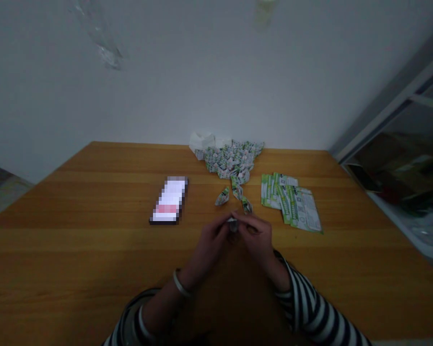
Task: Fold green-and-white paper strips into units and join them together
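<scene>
My left hand [212, 240] and my right hand [257, 236] meet above the near middle of the wooden table. Between their pinched fingertips is a small folded packet [233, 225], greyish white and mostly covered by the fingers. Just beyond the fingertips lie a few folded green and white packets [222, 196], loose and apart from each other. Farther back, a heap of similar folded packets [233, 158] spreads toward the wall. To the right of my right hand, several flat green and white packets [305, 211] overlap in a fanned pile.
A phone [169, 199] with a lit, blurred screen lies left of my hands. Crumpled white paper [201, 141] sits behind the heap, against the wall [216, 86]. The wooden table [75, 230] has its right edge beside a shelf or cabinet frame [393, 115].
</scene>
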`<action>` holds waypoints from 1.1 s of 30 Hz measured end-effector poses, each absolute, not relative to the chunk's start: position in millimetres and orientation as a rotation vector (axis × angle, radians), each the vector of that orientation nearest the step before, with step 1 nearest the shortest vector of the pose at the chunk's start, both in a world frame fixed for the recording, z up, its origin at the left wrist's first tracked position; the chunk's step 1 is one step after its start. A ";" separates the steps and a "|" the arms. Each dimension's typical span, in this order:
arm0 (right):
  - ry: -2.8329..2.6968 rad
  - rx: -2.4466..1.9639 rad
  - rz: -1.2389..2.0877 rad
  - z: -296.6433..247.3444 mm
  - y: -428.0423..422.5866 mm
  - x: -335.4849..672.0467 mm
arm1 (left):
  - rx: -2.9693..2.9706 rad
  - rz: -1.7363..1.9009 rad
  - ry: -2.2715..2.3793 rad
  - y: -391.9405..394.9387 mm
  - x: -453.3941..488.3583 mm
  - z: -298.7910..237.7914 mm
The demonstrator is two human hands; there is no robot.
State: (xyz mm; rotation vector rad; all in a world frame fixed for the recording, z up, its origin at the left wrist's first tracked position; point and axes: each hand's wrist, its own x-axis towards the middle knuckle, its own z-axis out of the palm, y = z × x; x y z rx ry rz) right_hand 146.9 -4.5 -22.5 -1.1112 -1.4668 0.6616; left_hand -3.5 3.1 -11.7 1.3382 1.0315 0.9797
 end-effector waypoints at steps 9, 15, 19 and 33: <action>-1.530 -0.915 0.950 -11.7 2.4 152.3 | 0.950 1.023 1.028 9.0 -7.6 5.4; -1.267 -0.988 1.074 -15.2 -2.2 142.7 | 1.119 1.106 0.989 7.9 -4.1 0.9; -1.390 -1.044 1.061 -19.4 -1.1 140.3 | 1.277 1.131 1.097 4.5 -2.3 -8.8; -1.418 -1.029 1.040 -16.7 -1.5 135.9 | 1.350 1.113 1.076 6.0 -2.0 -14.0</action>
